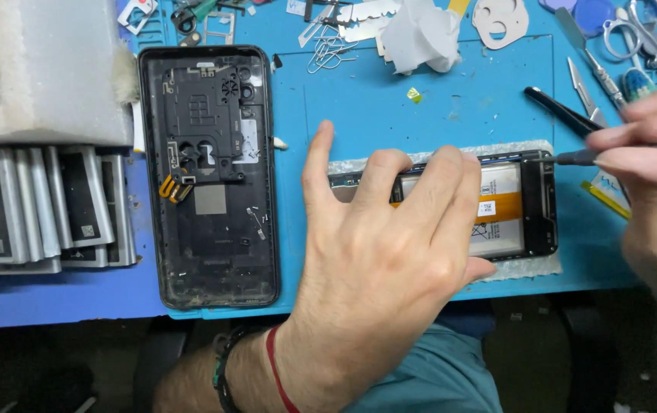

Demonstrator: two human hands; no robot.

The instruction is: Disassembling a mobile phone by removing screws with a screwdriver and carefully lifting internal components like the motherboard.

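An opened phone body [523, 205] with a white battery and an orange flex strip lies on a white foam pad [527, 268] on the blue mat. My left hand [382, 260] presses down flat on its left half, fingers spread. My right hand [653, 176] grips a thin dark screwdriver [573, 158] whose tip touches the phone's upper right corner. A black phone back cover [210, 176], inside face up with a small orange flex, lies to the left, apart from both hands.
A row of upright phone screens [45, 206] stands at the left under a foam block [45, 69]. Black tweezers [565, 113], scissors [634, 34], crumpled white paper [420, 38] and small metal parts lie along the back of the blue mat [435, 115]. The table edge runs below.
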